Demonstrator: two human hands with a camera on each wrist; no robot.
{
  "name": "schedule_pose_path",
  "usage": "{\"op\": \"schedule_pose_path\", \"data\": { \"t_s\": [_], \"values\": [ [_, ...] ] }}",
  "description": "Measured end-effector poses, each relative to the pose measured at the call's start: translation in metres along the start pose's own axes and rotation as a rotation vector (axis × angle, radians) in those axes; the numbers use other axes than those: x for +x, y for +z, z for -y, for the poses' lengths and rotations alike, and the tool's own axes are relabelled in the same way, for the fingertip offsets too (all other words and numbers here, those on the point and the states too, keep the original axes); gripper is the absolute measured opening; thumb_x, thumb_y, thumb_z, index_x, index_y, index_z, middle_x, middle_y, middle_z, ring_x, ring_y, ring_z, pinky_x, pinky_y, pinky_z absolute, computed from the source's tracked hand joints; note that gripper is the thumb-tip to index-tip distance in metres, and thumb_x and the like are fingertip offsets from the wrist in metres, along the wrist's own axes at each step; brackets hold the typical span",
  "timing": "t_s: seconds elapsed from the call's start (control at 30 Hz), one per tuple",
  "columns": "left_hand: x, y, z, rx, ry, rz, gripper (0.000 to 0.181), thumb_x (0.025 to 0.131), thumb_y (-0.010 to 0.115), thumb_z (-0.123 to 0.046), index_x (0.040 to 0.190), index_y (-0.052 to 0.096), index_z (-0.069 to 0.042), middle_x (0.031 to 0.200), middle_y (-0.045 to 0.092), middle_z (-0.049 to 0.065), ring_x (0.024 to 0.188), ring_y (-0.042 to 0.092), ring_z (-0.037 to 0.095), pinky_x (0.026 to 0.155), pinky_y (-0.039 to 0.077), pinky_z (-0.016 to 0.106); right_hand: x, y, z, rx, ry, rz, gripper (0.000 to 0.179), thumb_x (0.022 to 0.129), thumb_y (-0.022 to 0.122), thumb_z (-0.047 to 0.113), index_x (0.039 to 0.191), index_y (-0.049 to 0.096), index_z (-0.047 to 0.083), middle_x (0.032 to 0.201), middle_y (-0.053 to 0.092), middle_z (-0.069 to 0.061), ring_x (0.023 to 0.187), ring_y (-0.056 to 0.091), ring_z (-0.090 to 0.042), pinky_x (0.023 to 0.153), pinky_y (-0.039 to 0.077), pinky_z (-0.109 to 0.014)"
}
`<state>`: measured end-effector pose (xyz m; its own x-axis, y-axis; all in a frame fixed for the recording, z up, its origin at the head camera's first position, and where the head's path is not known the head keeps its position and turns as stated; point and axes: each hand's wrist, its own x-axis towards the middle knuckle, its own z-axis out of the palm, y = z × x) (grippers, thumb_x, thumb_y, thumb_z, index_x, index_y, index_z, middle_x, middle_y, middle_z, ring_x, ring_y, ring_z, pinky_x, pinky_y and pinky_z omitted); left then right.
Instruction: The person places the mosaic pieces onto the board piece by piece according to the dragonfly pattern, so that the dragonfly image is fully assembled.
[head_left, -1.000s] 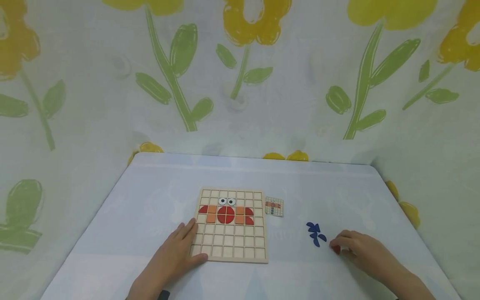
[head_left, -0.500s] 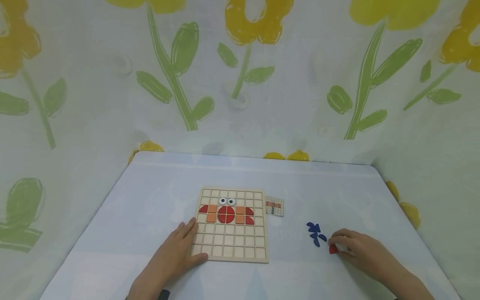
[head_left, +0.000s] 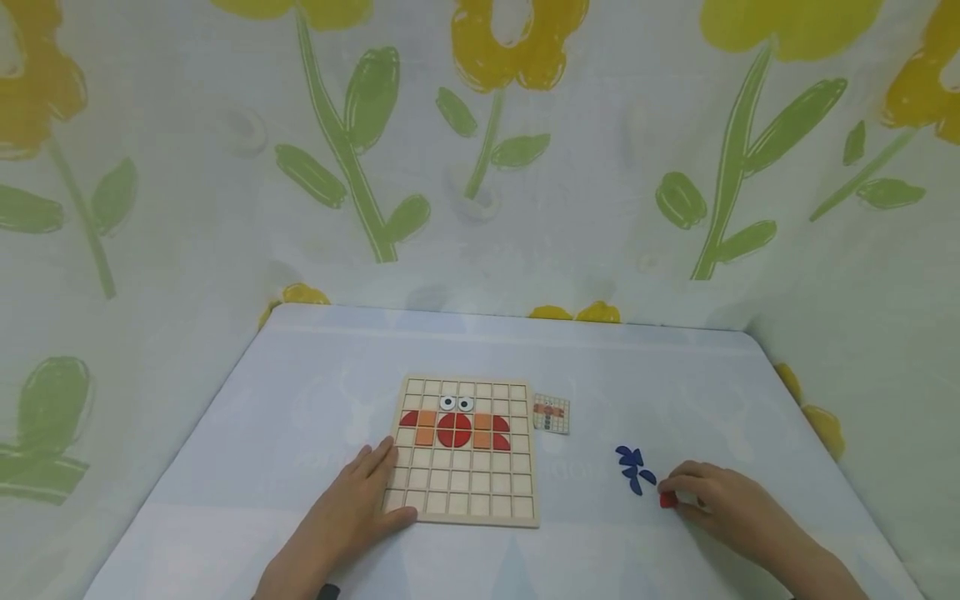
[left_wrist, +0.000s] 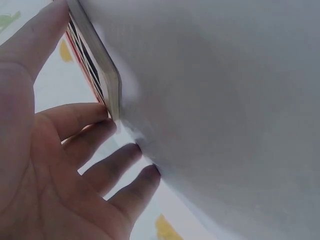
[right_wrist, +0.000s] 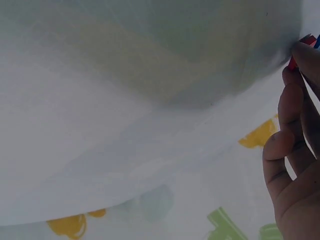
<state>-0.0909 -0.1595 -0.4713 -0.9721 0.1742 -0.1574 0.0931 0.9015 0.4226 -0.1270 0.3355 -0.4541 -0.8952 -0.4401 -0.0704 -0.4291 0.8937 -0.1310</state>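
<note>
A square wooden grid board (head_left: pixel 471 505) lies on the table, its upper cells filled with red, orange and white eye tiles that make a crab-like picture. My left hand (head_left: pixel 341 512) rests at its near-left corner, fingers along the left side and thumb on the front edge; the left wrist view shows the fingertips (left_wrist: pixel 102 114) against the board's edge. Over on the right, my right hand (head_left: pixel 723 504) pinches a small red tile (head_left: pixel 667 499) between thumb and fingers. Several dark blue rounded tiles (head_left: pixel 634 477) lie just left of that hand.
A small printed pattern card (head_left: pixel 552 414) lies right beside the board and carries a similar crab picture. A flower-printed cloth wall (head_left: pixel 585 225) rises behind the table (head_left: pixel 337 342) and along both sides.
The red tile in my right hand has turned, showing a brighter red face than a second ago. My left hand and the board keep their places.
</note>
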Motion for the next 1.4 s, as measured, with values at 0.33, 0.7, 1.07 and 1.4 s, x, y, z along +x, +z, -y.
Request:
{"op": "schedule_pose_path", "data": {
  "t_s": [0.33, 0.7, 1.07, 1.4],
  "values": [
    [-0.01, 0.0, 0.004, -0.037, 0.008, -0.021, 0.093, 0.085, 0.077, -0.054, 0.154, 0.041, -0.003, 0.163, 0.035, 0.007, 0.145, 0.037, 0.036, 0.116, 0.035, 0.056, 0.005, -0.012, 0.016, -0.046, -0.118, -0.112, 0.035, 0.074, 0.091, 0.018, 0.101, 0.076, 0.033, 0.099, 0.067, 0.017, 0.087, 0.066, -0.007, 0.078, 0.062, -0.028],
    [-0.012, 0.002, -0.001, -0.005, 0.004, -0.04, 0.09, 0.083, 0.08, -0.049, 0.151, 0.046, -0.001, 0.16, 0.039, 0.01, 0.144, 0.038, 0.038, 0.117, 0.034, 0.057, 0.023, -0.011, 0.048, -0.032, -0.325, -0.309, 0.041, 0.066, 0.096, 0.02, 0.101, 0.076, 0.031, 0.097, 0.066, 0.016, 0.081, 0.063, -0.005, 0.072, 0.061, -0.027],
    [-0.012, 0.003, -0.001, 0.003, 0.024, -0.062, 0.086, 0.086, 0.078, -0.049, 0.149, 0.047, 0.0, 0.16, 0.039, 0.01, 0.144, 0.038, 0.04, 0.117, 0.032, 0.059, 0.052, -0.016, 0.084, 0.059, -0.407, -0.332, 0.038, 0.072, 0.093, 0.019, 0.104, 0.075, 0.031, 0.102, 0.065, 0.018, 0.088, 0.064, -0.003, 0.075, 0.06, -0.026],
    [-0.009, 0.003, -0.004, 0.013, -0.003, -0.061, 0.085, 0.084, 0.08, -0.047, 0.148, 0.05, 0.001, 0.159, 0.041, 0.011, 0.143, 0.039, 0.041, 0.115, 0.033, 0.061, 0.092, -0.023, 0.125, 0.135, -0.5, -0.404, 0.038, 0.077, 0.091, 0.022, 0.111, 0.076, 0.028, 0.109, 0.069, 0.013, 0.105, 0.068, -0.01, 0.086, 0.06, -0.032]
  ]
}}
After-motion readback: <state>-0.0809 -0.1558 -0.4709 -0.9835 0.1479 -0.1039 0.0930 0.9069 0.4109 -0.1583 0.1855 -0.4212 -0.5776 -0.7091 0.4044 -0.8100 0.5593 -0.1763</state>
